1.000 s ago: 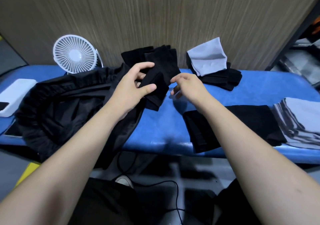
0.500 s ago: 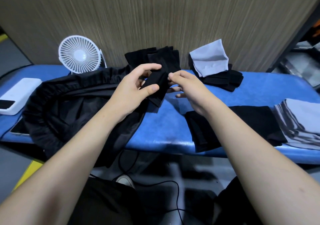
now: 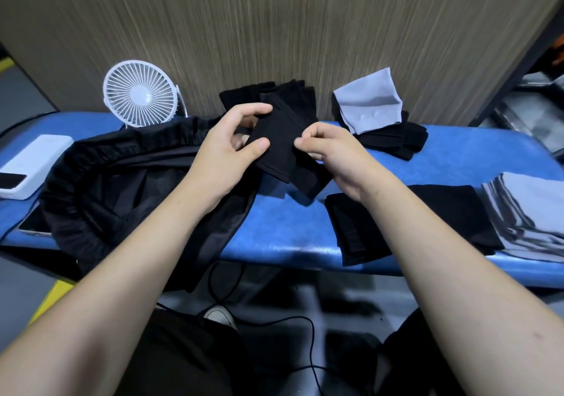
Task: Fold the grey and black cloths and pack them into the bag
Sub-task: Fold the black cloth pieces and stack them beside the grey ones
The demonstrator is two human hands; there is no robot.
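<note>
Both hands pinch black cloth [image 3: 279, 139]: left hand [image 3: 227, 148], right hand [image 3: 331, 154].

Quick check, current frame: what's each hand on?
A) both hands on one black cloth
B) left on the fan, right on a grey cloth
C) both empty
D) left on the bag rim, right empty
A: the left hand and the right hand both pinch the same folded black cloth, held up beside the open black bag.

My two hands, left [image 3: 225, 148] and right [image 3: 332, 154], share one black cloth [image 3: 276, 142]; beyond them, one fan [image 3: 140, 98]; left, one bag [image 3: 122, 188]; right, two stacks [image 3: 427, 212] [image 3: 525, 212].
</note>
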